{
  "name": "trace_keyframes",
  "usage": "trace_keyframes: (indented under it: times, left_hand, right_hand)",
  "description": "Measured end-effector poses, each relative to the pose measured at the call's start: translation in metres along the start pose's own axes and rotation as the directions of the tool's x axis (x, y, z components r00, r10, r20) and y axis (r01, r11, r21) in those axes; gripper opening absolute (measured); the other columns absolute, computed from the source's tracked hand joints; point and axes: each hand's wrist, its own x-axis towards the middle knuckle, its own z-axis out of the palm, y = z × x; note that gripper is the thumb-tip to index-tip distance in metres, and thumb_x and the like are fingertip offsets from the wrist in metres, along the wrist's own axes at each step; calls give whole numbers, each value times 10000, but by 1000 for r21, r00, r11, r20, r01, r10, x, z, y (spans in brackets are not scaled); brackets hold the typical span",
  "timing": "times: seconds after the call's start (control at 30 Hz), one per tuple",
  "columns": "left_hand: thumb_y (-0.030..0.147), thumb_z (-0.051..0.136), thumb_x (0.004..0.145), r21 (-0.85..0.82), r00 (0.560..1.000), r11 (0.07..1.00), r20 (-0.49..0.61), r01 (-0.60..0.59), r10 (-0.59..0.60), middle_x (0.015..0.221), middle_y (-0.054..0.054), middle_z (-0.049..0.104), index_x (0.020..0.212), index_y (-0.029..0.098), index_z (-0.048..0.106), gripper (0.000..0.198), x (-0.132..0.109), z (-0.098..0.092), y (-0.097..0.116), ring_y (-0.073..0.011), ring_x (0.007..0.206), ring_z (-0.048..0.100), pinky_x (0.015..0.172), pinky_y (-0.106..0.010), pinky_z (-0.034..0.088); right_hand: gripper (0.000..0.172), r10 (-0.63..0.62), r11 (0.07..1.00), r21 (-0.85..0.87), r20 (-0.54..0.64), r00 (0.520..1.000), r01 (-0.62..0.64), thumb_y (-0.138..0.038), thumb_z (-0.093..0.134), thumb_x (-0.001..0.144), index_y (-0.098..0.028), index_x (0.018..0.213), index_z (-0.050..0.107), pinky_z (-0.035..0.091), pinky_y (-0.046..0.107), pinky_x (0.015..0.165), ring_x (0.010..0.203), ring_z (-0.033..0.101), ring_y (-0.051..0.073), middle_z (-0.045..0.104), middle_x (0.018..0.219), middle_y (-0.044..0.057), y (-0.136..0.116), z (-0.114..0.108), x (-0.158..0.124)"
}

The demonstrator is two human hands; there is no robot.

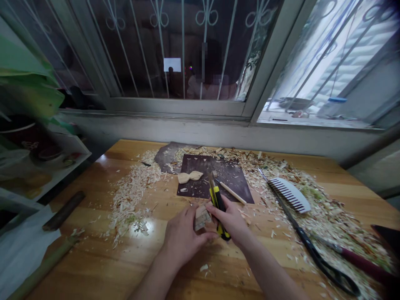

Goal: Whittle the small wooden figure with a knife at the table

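Between my hands, low over the wooden table (156,266), is a small pale wood block (202,216) with lines on its face. My left hand (181,233) is closed on the block from the left. My right hand (231,221) grips a yellow and black utility knife (218,202), its blade pointing up and away from me, beside the block. Just beyond lies a dark mat (195,189) with a carved, bow-shaped wood piece (190,176) at its left and a thin light-handled tool (233,192) at its right.
Wood shavings (131,196) surround the mat. A white comb (290,195), black-handled tool (315,252) and red-handled tool (359,260) lie right. A dark stick (64,210) and white paper (25,254) lie left. A barred window (187,106) stands behind the table.
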Motion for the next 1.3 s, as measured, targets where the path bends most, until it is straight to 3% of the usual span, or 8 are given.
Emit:
trace_keyframes:
  times: [0.1, 0.2, 0.37, 0.57, 0.77, 1.3]
  left_hand:
    - [574, 631, 596, -109, 989, 985, 78, 133, -125, 863, -46, 659, 976, 244, 585, 505, 4, 2, -3, -239, 774, 596, 642, -279, 394]
    - [561, 568, 661, -163, 978, 964, 48, 210, -205, 835, -25, 656, 930, 231, 568, 425, 10, -1, -8, -220, 770, 592, 629, -257, 377]
    - [564, 529, 692, -180, 967, 951, 6, 252, -256, 871, -31, 655, 954, 225, 532, 428, 13, -13, -7, -230, 810, 593, 637, -258, 367]
    - [613, 621, 572, -101, 967, 970, -107, 220, -230, 886, -33, 643, 972, 240, 530, 554, 6, -20, 8, -247, 819, 585, 630, -266, 344]
    - [597, 658, 538, -170, 966, 962, -105, 215, -235, 886, -29, 647, 966, 249, 534, 565, 5, -20, 9, -253, 823, 583, 638, -270, 338]
    - [561, 653, 568, -175, 950, 942, -82, 285, -302, 830, -15, 664, 933, 251, 536, 494, 6, -16, 10, -231, 780, 591, 598, -248, 331]
  right_hand:
    - [292, -136, 974, -187, -33, 990, 128, -452, 551, 742, -195, 867, 494, 373, 239, 499, 544, 466, 122, 514, 664, -29, 4, 0, 2]
    - [223, -285, 864, -431, 6, 959, 260, -417, 488, 797, -195, 811, 508, 394, 265, 619, 700, 508, 165, 557, 745, 12, 0, -6, -1]
    - [98, -258, 598, -703, 287, 923, 385, -275, 466, 806, -205, 758, 517, 357, 249, 609, 698, 520, 164, 583, 741, 18, -19, -12, -13]
    - [23, -319, 358, -836, 309, 896, 415, -183, 497, 714, -204, 713, 505, 302, 232, 552, 632, 527, 159, 588, 672, 11, -15, -7, -17]
    - [27, -381, 337, -837, 297, 875, 431, -222, 495, 726, -208, 733, 473, 329, 232, 567, 658, 539, 170, 581, 701, 22, -9, -7, -15]
    - [48, -315, 327, -860, 292, 903, 392, -180, 483, 698, -210, 733, 498, 331, 242, 591, 711, 547, 191, 604, 726, 33, -12, -7, -15]
